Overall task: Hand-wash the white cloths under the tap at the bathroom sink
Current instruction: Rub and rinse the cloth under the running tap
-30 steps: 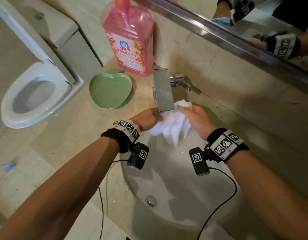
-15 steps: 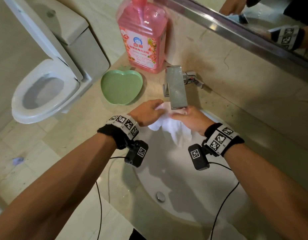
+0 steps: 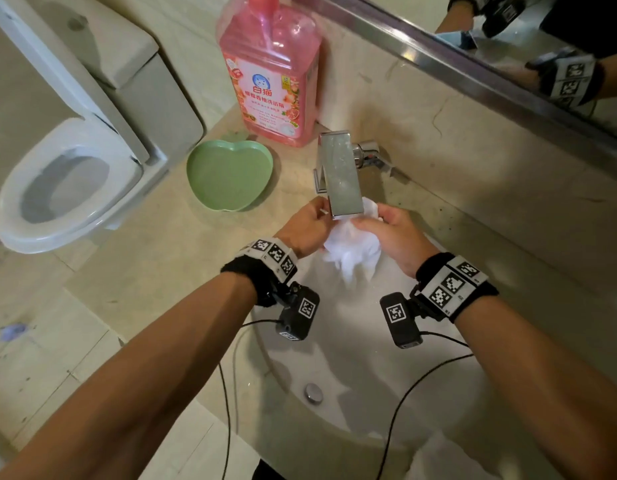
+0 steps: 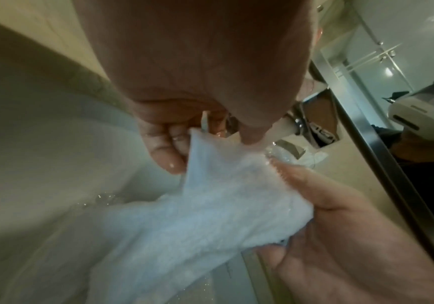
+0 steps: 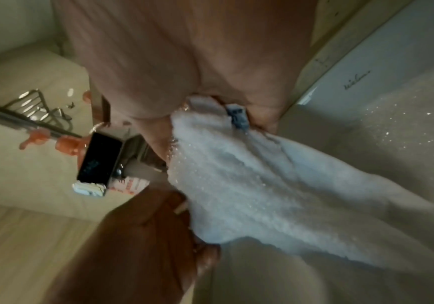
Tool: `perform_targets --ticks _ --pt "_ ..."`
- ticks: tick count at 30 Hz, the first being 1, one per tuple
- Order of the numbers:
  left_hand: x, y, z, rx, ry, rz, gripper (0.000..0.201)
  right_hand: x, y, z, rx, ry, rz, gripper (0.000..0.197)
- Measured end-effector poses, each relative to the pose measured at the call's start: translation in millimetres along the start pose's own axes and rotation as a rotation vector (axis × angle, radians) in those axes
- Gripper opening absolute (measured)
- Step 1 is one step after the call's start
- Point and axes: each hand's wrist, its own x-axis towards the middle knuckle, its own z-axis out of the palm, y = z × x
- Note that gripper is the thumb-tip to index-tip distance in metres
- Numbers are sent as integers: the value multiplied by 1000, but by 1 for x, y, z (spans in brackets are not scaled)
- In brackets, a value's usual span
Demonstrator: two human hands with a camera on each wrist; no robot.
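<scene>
Your left hand [image 3: 309, 225] and right hand [image 3: 392, 233] both grasp the white cloth [image 3: 352, 252] right under the spout of the tap [image 3: 341, 174], above the back of the sink [image 3: 338, 368]. From your left wrist you can see the left fingers [image 4: 169, 142] curled round one edge of the cloth [image 4: 210, 205], with the thumb pressing it from the other side, and your right hand [image 4: 340, 236] cupping the bunched fabric from the side away from the tap. From your right wrist the cloth [image 5: 249, 185] is gathered into your right palm [image 5: 184, 61], a small grey tag showing at the pinch, and your left hand [image 5: 145, 236] meets it from below. The rest of the cloth hangs down from the tap's mouth into the sink, its surface speckled with bright droplets. You cannot tell from the blur whether water is running from the tap.

Just left of the tap, on the counter [image 3: 144, 271], sits a green apple-shaped dish [image 3: 229, 174]. Behind the dish and left of the tap stands a pink bottle [image 3: 270, 71], touching the wall. Well left of the tap is a toilet [image 3: 68, 181] with its seat down and lid up. Above and right of the tap runs the mirror [image 3: 508, 36], showing your wristbands. Below the tap, near the sink's front, is the drain plug [image 3: 313, 392]. Black cables trail from both wrist cameras over the sink's front rim.
</scene>
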Motion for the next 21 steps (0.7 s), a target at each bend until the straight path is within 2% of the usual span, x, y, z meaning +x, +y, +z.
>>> perform_targets --ticks 3,6,8,10,14,16,18,20,21 --pt "2 -2 4 -18 -39 -44 26 -3 -8 -9 37 16 -7 15" --pt "4 -6 3 -208 -20 -55 29 -3 -10 -16 56 2 23 18" --pt "6 -7 -1 -165 47 0 35 -4 -7 -17 -62 10 42 17" --pt "5 -4 -6 -70 60 82 38 -5 -2 -13 -235 6 50 16" --pt "-5 10 -14 89 -55 241 32 -2 -2 8 -352 -104 0 33" --pt "-12 16 -18 61 -169 218 25 0 -6 19 -329 -137 -29 36" --pt "-16 19 -23 51 -214 149 14 6 -7 26 -345 -138 -54 25" --pt "-13 14 -28 194 -111 131 3 9 -6 25 -378 -115 -60 13" --pt "-11 11 -30 276 -40 120 7 10 -5 24 -365 -103 -50 9"
